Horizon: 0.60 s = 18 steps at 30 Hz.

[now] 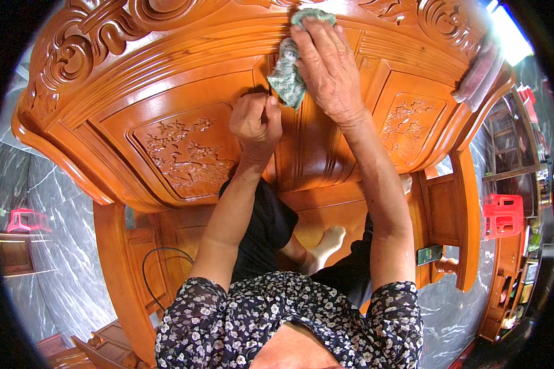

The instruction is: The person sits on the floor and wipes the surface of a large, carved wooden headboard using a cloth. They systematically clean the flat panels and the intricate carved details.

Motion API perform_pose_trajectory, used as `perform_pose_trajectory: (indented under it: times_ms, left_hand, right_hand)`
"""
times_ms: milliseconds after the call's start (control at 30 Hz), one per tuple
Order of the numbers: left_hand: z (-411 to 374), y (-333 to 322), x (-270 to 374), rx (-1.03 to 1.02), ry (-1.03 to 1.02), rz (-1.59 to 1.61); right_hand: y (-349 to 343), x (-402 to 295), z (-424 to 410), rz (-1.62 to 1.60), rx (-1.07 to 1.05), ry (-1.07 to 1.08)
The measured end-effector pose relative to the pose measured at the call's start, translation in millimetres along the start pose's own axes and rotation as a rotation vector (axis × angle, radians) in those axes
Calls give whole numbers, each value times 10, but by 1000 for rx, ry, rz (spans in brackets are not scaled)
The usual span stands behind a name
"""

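My right hand (328, 69) lies with its fingers spread over a crumpled green-grey cloth (288, 76), pressing it on the upper back of a glossy carved wooden bench (314, 138). Part of the cloth shows beyond my fingertips, and a longer part hangs down to the left of the hand. My left hand (257, 117) is curled, close against the back panel, just left of the cloth's lower end; whether anything is inside its fingers cannot be seen. Carved relief panels (189, 152) flank the plain middle panel.
A folded purplish towel (480, 76) hangs over the backrest's right end. A phone (429, 255) rests near the right armrest (466, 221). A thin black cable (144, 272) loops at the left. Red plastic stools (503, 216) and wooden shelving (508, 276) stand beyond, on the right.
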<state>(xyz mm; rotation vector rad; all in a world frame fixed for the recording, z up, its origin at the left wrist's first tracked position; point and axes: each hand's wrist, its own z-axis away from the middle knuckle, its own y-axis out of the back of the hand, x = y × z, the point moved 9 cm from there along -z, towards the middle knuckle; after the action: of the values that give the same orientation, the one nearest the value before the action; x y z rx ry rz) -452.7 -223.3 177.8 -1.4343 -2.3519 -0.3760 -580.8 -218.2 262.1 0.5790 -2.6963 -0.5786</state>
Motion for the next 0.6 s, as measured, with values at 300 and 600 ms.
perform_pose_trajectory:
  times_ms: [300, 600]
  left_hand:
    - [47, 8, -84, 22, 48, 36]
    - [75, 51, -115, 38, 151, 79]
  right_hand:
    - [-236, -208, 461, 62, -237, 112]
    - [-397, -512, 1200, 82, -356, 221]
